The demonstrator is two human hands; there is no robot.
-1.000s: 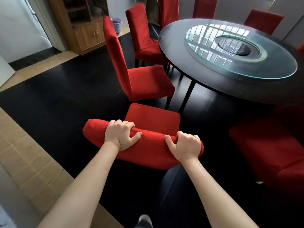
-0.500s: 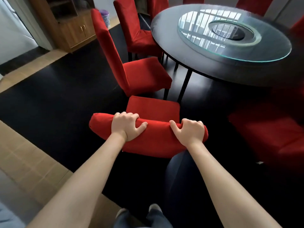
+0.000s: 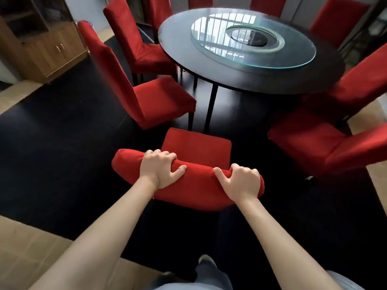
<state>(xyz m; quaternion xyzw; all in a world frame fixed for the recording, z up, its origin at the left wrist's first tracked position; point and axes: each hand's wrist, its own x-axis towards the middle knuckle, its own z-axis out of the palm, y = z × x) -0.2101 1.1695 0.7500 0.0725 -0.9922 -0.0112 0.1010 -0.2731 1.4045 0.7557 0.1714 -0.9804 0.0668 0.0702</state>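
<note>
At the red chair backrest top, left hand and right hand both curl around it, steering it toward the round table.

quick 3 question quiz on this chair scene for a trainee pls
1. True or false: the left hand and right hand both grip the backrest top of the red chair.
2. What lies on the round table? A) a tablecloth B) a glass turntable C) stacked plates
3. Fill in: the held chair's seat points toward the ____.

Key: 1 true; 2 B; 3 table
</note>
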